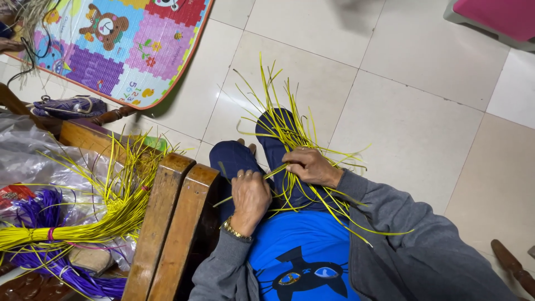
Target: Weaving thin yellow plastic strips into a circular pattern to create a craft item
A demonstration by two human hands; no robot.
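- Strips point(290, 131): loose yellow bunch lying across the person's lap and knees; ends fan up over the floor tiles point(412, 128), others trail down over the right sleeve point(390, 212)
- Right hand point(309, 166): fingers curled shut on the strips near mid-bunch; knuckles up
- Left hand point(249, 194): closed, pinching one or two strips that run toward the right hand; how many, cannot tell; watch point(235, 230) on the wrist
- Hands near each other, not touching; both over dark blue trousers point(234, 159)
- Torso: blue shirt point(301, 245) with a dark cat print, grey jacket over it
- Armrest point(178, 223): wooden, two slats, just left of the left arm
- Bundle point(83, 223): tied yellow strips beyond the armrest, tips splayed upward; purple strips point(39, 212) under and beside it; clear plastic sheet point(33, 150) beneath
- Play mat point(128, 44): colourful, top left on the floor
- Pink seat point(496, 17): top right corner
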